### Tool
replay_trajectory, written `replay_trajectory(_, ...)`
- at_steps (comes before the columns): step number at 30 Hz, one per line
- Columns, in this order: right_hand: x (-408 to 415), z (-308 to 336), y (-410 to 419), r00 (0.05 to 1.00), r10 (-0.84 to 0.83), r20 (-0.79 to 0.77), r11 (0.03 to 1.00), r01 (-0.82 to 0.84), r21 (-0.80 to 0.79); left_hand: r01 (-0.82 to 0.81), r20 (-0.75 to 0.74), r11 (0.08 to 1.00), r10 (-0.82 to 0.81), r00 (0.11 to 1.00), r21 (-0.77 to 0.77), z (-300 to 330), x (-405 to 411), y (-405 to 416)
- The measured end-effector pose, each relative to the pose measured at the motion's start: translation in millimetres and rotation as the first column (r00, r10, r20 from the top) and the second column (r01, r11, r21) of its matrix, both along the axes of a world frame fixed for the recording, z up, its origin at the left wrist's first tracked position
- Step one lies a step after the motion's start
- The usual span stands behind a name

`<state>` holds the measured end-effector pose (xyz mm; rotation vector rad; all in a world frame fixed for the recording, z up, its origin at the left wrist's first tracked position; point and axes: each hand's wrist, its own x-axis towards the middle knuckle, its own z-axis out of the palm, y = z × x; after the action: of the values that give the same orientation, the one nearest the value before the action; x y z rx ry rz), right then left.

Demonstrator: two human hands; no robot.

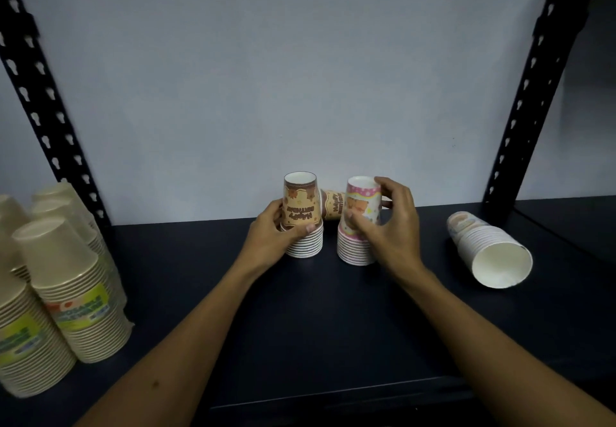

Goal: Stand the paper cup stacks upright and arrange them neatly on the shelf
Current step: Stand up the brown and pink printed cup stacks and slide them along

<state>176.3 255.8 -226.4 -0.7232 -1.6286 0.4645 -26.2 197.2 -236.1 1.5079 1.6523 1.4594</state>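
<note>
Two printed paper cup stacks stand upside down, rims on the dark shelf, near the back wall. My left hand grips the brown stack from its left side. My right hand wraps around the pink stack from the right. Behind and between them another brown stack lies on its side, mostly hidden. At the right a further printed stack lies tipped over, its open mouth facing me.
Several tall stacks of cream cups with green labels stand at the left edge of the shelf. Black perforated uprights frame both sides. A pale wall closes the back.
</note>
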Motion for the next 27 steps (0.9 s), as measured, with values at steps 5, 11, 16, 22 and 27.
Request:
replay_trajectory(5,2.0,-1.5,-6.5,0.981,0.192,-0.008,0.964,-0.19,-0.184,-0.1,-0.052,0.989,0.105,0.993,0.106,-2.0,14.4,0.4)
replay_trajectory(11,7.9,-8.0,-0.4,0.933,0.356,-0.05,0.862,-0.349,-0.367,-0.039,-0.111,0.999,0.042,0.993,0.03,-6.2,13.0,-4.4)
replay_trajectory(16,5.2,-15.7,6.7,0.949,0.313,0.042,0.874,-0.271,-0.402,-0.008,-0.077,0.999,0.006,0.997,-0.031,-12.0,6.1,0.6)
replay_trajectory(22,-1.5,-15.4,9.8,0.961,0.234,0.147,0.909,-0.162,-0.383,-0.013,-0.066,0.999,0.01,0.998,-0.049,-17.0,1.3,3.2)
replay_trajectory(27,3.1,-16.9,10.1,0.95,0.261,0.17,0.893,-0.17,-0.417,-0.02,-0.024,0.997,0.018,1.0,-0.072,-17.4,0.9,6.9)
